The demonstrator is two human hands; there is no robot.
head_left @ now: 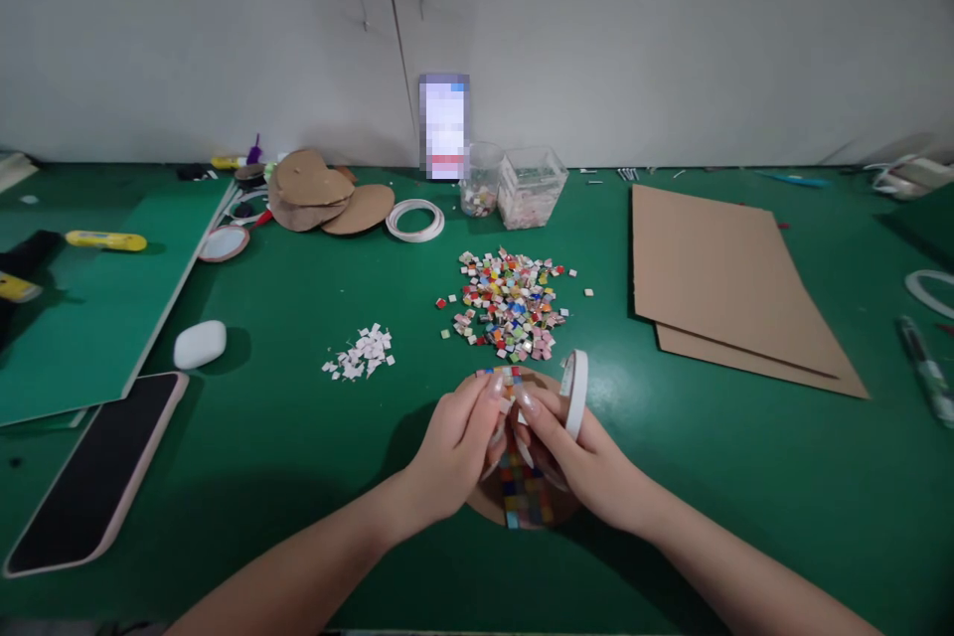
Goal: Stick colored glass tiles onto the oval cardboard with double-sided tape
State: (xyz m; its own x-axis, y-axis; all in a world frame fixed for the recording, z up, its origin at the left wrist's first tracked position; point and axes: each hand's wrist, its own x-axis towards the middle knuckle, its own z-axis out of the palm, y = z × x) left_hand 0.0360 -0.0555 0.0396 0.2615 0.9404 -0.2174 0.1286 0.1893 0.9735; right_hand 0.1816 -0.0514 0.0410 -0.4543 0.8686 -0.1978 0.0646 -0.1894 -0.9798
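Note:
Both hands meet over a round cardboard disc (484,505) that carries a strip of coloured mosaic tiles (526,495). My left hand (458,432) is closed, its thumb and index finger pinching a small white piece (506,405). Closed as well, my right hand (581,452) carries a roll of white double-sided tape (577,396), which stands on edge at the fingers. Another pale bit shows at the right thumb tip, too small to name. The fingers hide the middle of the disc. Just beyond the hands lies a heap of loose mosaic tiles (511,303).
White paper scraps (364,354) lie left of the tiles. Behind stand a clear box (532,189), a clear cup (481,184) and a lit phone (444,127). Cardboard sheets (715,278) are at right; cardboard discs (309,191), a dark phone (93,477) and a white case (200,345) at left.

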